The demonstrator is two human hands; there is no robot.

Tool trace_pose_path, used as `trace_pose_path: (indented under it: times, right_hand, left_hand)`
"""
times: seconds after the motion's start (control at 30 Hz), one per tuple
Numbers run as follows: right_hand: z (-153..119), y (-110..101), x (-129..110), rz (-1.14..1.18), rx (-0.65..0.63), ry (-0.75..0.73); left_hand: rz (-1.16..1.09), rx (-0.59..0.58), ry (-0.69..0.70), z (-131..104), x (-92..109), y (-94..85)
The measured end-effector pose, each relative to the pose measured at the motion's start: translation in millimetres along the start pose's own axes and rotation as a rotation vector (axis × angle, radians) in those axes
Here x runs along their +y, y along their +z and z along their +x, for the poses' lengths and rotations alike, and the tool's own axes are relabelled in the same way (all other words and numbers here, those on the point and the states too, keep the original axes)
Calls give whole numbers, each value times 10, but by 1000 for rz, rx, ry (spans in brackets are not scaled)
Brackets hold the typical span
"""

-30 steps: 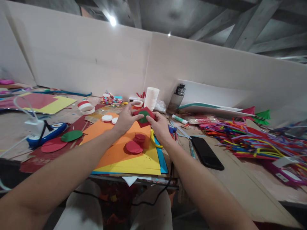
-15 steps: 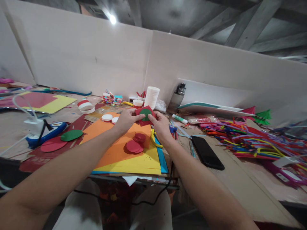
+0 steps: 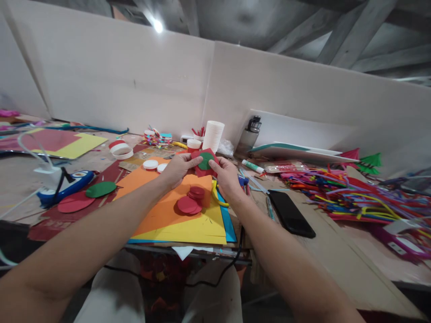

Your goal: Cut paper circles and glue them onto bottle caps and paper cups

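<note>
A piece of red paper (image 3: 203, 172) with a green paper circle (image 3: 206, 161) lying on it is held up between my two hands over the work area. My left hand (image 3: 179, 168) pinches its left side, the thumb resting on the green circle's edge. On the other side my right hand (image 3: 225, 174) grips it, thumb at the green circle's right edge. Below them, several red paper circles (image 3: 189, 205) lie in a small pile on the orange sheet (image 3: 158, 204) and yellow sheet (image 3: 188, 233). The fingers behind the red paper are hidden.
A stack of white paper cups (image 3: 213, 134) stands behind my hands, near a bottle (image 3: 249, 137). To the right lie a phone (image 3: 291, 213), a glue stick (image 3: 252, 166) and many pipe cleaners (image 3: 353, 193). Larger green (image 3: 101, 189) and red circles (image 3: 76, 202) lie at left.
Almost nothing differs. My left thumb has shifted slightly on the green circle, and both hands still hold the red paper in the same place.
</note>
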State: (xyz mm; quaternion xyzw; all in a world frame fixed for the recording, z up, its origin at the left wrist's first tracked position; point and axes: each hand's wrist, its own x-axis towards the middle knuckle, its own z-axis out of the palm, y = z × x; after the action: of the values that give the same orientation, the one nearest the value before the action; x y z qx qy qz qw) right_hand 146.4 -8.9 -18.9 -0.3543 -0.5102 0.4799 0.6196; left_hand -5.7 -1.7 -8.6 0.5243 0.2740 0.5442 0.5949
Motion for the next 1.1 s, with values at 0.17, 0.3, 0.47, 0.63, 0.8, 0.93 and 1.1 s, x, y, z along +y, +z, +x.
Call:
trace_pose_path:
  times: [0.17,0.3,0.47,0.63,0.8,0.93,1.1]
  right_hand:
    - [-12,17,7,2,-17,3]
    - [-10,16,9,-18,-24,-11]
    - [-6,12,11,-66,-1,-38]
    - [-32,25,-9,-205,20,-87]
    - [-70,50,-40,-266,28,-99]
    - [-74,53,-42,-253,28,-91]
    - [-63,46,-33,-225,27,-93]
  left_hand:
    - [29,42,24,6,-7,0]
    - [30,49,34,8,-14,2]
    - [-3,32,31,5,-24,-2]
    - [-38,15,17,-2,-44,6]
    - [-36,38,28,12,-65,-2]
    - [-28,26,39,23,-76,-18]
    - [8,20,49,27,-80,-24]
